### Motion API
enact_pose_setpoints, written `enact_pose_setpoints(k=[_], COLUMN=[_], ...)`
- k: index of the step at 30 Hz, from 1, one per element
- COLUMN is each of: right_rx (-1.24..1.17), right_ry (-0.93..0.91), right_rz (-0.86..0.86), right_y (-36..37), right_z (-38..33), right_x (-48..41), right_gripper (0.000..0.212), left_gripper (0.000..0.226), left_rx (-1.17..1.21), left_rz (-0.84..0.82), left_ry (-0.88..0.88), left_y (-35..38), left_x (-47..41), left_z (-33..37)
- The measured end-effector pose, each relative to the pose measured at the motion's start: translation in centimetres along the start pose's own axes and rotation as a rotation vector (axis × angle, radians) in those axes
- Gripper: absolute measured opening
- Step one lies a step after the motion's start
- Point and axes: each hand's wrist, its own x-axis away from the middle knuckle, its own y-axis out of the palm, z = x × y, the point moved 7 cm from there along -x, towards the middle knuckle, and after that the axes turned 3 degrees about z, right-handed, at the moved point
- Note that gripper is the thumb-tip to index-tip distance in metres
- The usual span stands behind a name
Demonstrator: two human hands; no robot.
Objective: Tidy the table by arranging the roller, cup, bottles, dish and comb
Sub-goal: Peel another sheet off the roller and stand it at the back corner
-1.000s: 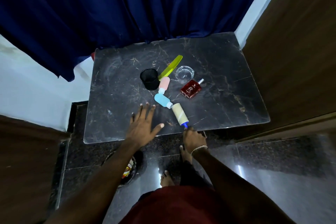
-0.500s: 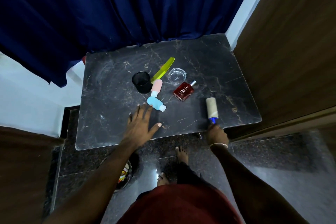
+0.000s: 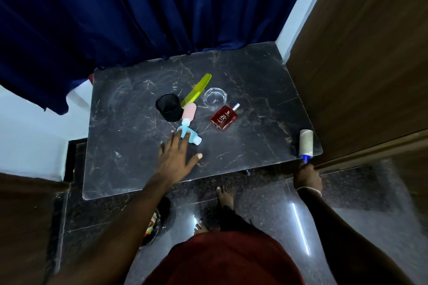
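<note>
On the dark marble table (image 3: 129, 150) lie a black cup (image 3: 168, 108), a yellow-green comb (image 3: 196, 90), a clear glass dish (image 3: 215, 97), a pink bottle (image 3: 188, 114), a blue bottle (image 3: 190, 136) and a red perfume bottle (image 3: 224, 118). My left hand (image 3: 177, 155) lies flat with fingers spread, its fingertips on the blue bottle. The lint roller (image 3: 306, 143) rests at the table's front right corner. My right hand (image 3: 306, 176), just below the table edge, is closed around the roller's blue handle.
A dark blue curtain (image 3: 139, 18) hangs behind the table. A wooden panel (image 3: 370, 53) stands close on the right. Glossy dark floor tiles, my bare feet (image 3: 225, 199) and a round bin (image 3: 154, 227) lie below the table's front edge.
My right hand has slid the lint roller from beside the blue bottle to the table's front right corner. My left hand has moved forward onto the blue bottle.
</note>
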Motion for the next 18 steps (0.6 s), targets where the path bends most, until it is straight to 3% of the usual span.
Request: enact_pose_setpoints(k=[6, 18], right_rx=[0.031, 0.184], right_ry=[-0.095, -0.368], right_rz=[-0.045, -0.114], right_y=[1.7, 6.6], right_z=[-2.8, -9.7], right_x=[1.6, 7.4], right_gripper=[0.038, 0.042], left_gripper=[0.091, 0.086], left_rx=[0.004, 0.015], left_rz=[0.0, 0.007], left_ry=[-0.003, -0.017], left_y=[-0.2, -0.1], left_x=[0.3, 2.0], left_z=[-0.5, -1.4])
